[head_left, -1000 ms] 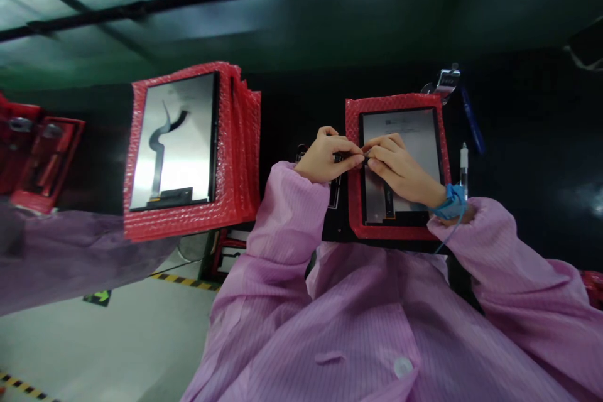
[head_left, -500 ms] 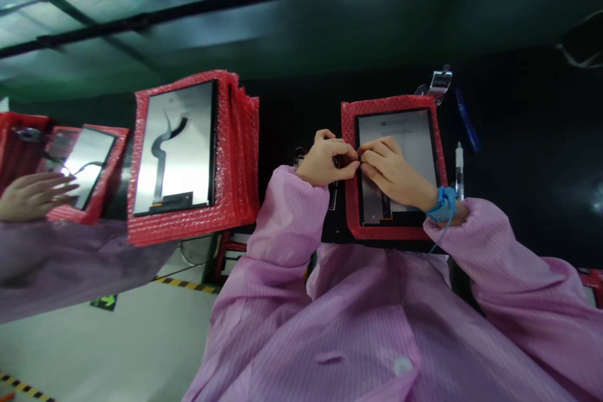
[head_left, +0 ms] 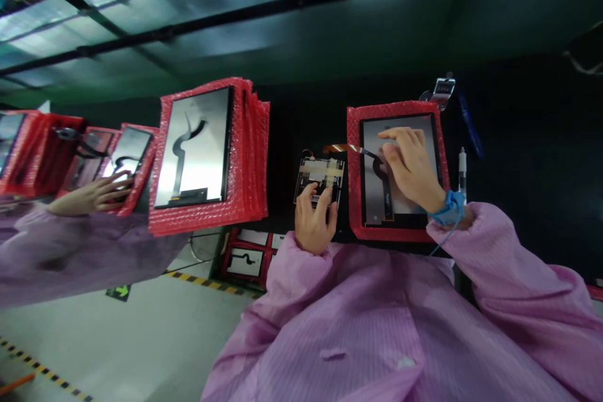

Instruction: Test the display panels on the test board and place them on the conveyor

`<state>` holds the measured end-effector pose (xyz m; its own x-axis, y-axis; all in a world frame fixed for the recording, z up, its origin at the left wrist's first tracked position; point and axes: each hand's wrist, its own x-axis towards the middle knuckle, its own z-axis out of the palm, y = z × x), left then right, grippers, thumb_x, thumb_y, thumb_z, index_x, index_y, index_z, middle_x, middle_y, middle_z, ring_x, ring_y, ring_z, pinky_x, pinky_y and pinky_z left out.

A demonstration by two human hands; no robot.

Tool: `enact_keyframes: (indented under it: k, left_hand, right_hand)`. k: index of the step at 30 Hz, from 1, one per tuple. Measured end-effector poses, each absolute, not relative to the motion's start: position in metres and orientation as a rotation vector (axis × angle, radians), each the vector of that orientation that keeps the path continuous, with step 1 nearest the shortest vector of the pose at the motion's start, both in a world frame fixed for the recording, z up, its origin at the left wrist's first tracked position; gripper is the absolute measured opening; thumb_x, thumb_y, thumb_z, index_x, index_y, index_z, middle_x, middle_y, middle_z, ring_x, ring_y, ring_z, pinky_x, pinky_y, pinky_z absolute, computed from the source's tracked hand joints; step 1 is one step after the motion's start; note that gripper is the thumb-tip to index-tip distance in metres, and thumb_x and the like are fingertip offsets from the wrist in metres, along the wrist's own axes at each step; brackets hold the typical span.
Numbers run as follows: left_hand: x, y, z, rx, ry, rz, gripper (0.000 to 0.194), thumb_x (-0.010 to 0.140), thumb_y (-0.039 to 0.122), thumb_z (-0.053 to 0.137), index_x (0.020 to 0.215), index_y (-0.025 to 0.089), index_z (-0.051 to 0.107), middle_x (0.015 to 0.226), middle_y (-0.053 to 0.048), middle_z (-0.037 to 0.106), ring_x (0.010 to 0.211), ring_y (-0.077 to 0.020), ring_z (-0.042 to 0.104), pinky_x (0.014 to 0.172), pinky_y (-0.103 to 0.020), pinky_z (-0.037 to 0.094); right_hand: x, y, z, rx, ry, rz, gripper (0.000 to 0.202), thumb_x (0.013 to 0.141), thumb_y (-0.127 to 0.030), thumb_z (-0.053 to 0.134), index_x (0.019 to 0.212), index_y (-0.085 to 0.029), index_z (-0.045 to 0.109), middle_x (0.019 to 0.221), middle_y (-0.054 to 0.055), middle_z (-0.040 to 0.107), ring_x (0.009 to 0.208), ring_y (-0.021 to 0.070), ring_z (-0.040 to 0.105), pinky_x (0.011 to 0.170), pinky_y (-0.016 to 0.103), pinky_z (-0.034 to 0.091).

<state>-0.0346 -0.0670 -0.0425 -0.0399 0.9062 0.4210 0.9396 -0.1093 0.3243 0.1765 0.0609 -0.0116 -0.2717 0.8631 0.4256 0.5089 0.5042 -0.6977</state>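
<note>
My left hand [head_left: 315,221] rests with spread fingers on the lower part of a small circuit board [head_left: 321,173], which has pale tape strips across it. My right hand [head_left: 411,166], fingers apart, is over the right part of a grey display panel [head_left: 414,203] lying on a red bubble-wrap sheet [head_left: 357,201]. A dark flex cable [head_left: 387,191] curves up the panel, and its orange end [head_left: 335,148] reaches left to just above the board. A blue strap is round my right wrist.
Left of the board stands a stack of red bubble-wrap sheets [head_left: 254,163] topped by a display panel [head_left: 211,138]. Another person's hand [head_left: 97,195] touches a panel farther left. A metal clip-like object [head_left: 443,89], a blue tool [head_left: 470,125] and a white pen [head_left: 462,169] lie at right.
My left hand has moved down and left from the panel's edge onto the board. My right hand has opened and shifted right, and the cable is now exposed. The view has shifted slightly.
</note>
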Motion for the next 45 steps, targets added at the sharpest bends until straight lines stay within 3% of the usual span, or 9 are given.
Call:
enact_keyframes:
  k: [8, 15, 19, 26, 30, 33, 39, 42, 45]
  left_hand:
    - [-0.039, -0.07, -0.053, -2.233, -2.054, -0.637, 0.039, 0.097, 0.027, 0.047, 0.13, 0.027, 0.068, 0.138, -0.018, 0.055, 0.116, -0.033, 0.058, 0.099, -0.051, 0.047]
    - [-0.04, -0.07, -0.052, -2.242, -1.987, -0.616, 0.039, 0.095, 0.022, 0.051, 0.13, 0.026, 0.068, 0.137, -0.017, 0.058, 0.119, -0.0329, 0.059, 0.099, -0.05, 0.049]
    - [-0.028, -0.073, -0.045, -2.213, -1.934, -0.768, 0.033, 0.097, 0.021, 0.051, 0.125, 0.021, 0.068, 0.13, -0.016, 0.064, 0.115, -0.03, 0.061, 0.101, -0.051, 0.047]
    - [0.013, -0.072, -0.044, -2.475, -1.888, -1.076, 0.041, 0.1, 0.026, 0.048, 0.141, 0.018, 0.049, 0.132, -0.016, 0.063, 0.124, -0.0266, 0.058, 0.105, -0.045, 0.05]
    - [0.018, -0.068, -0.046, -2.487, -1.926, -1.063, 0.042, 0.102, 0.031, 0.046, 0.141, 0.015, 0.047, 0.129, -0.018, 0.065, 0.121, -0.0287, 0.06, 0.104, -0.048, 0.051]
    - [0.013, -0.069, -0.041, -2.543, -1.971, -1.018, 0.046, 0.102, 0.038, 0.046, 0.139, 0.011, 0.048, 0.129, -0.02, 0.066, 0.12, -0.0309, 0.06, 0.102, -0.05, 0.053]
    - [-0.01, -0.055, -0.01, -2.829, -2.335, -0.94, 0.055, 0.098, 0.054, 0.048, 0.138, 0.016, 0.052, 0.132, -0.017, 0.066, 0.126, -0.0329, 0.06, 0.108, -0.054, 0.048]
    - [-0.018, -0.035, 0.01, -2.81, -2.602, -1.306, 0.051, 0.097, 0.062, 0.046, 0.121, 0.021, 0.064, 0.12, -0.013, 0.073, 0.114, -0.0301, 0.068, 0.104, -0.05, 0.052]
    - [-0.015, -0.016, 0.029, -2.396, -2.531, -2.271, 0.053, 0.095, 0.067, 0.044, 0.113, 0.023, 0.068, 0.124, -0.01, 0.071, 0.118, -0.0281, 0.067, 0.102, -0.046, 0.054]
  right_hand:
    - [0.186, 0.059, -0.002, -1.181, -1.83, 0.531, 0.033, 0.104, -0.046, 0.035, 0.111, -0.027, 0.061, 0.11, 0.008, 0.066, 0.107, 0.029, 0.055, 0.097, 0.053, 0.045]
    - [0.213, 0.044, 0.009, -1.345, -1.749, 0.438, 0.028, 0.103, -0.038, 0.037, 0.113, -0.025, 0.06, 0.108, 0.009, 0.065, 0.102, 0.0272, 0.058, 0.091, 0.047, 0.048]
    - [0.234, 0.003, 0.0, -1.522, -1.919, 0.321, 0.032, 0.1, -0.025, 0.033, 0.115, -0.019, 0.061, 0.108, 0.013, 0.065, 0.102, 0.0287, 0.059, 0.097, 0.051, 0.045]
    - [0.229, -0.053, -0.017, -1.725, -1.891, 0.35, 0.037, 0.101, -0.032, 0.035, 0.126, -0.015, 0.057, 0.122, 0.019, 0.061, 0.112, 0.0336, 0.056, 0.099, 0.054, 0.045]
    - [0.229, -0.05, -0.018, -1.766, -1.666, 0.595, 0.047, 0.093, -0.044, 0.049, 0.131, -0.016, 0.053, 0.128, 0.019, 0.06, 0.119, 0.0361, 0.053, 0.103, 0.059, 0.044]
    - [0.236, -0.048, -0.007, -1.738, -1.401, 0.926, 0.055, 0.086, -0.051, 0.059, 0.132, -0.019, 0.053, 0.128, 0.016, 0.059, 0.12, 0.0331, 0.054, 0.104, 0.057, 0.048]
    - [0.223, -0.058, 0.049, -1.33, -1.167, 1.17, 0.044, 0.093, -0.042, 0.059, 0.133, -0.028, 0.049, 0.138, 0.009, 0.055, 0.131, 0.0245, 0.054, 0.113, 0.046, 0.045]
    - [0.198, -0.06, 0.071, -1.134, -1.345, 1.147, 0.043, 0.094, -0.037, 0.058, 0.135, -0.028, 0.047, 0.139, 0.008, 0.053, 0.133, 0.0229, 0.051, 0.118, 0.046, 0.04]
    - [0.174, -0.056, 0.072, -0.919, -1.565, 1.235, 0.047, 0.096, -0.04, 0.057, 0.139, -0.028, 0.044, 0.142, 0.008, 0.052, 0.134, 0.0225, 0.049, 0.116, 0.045, 0.041]
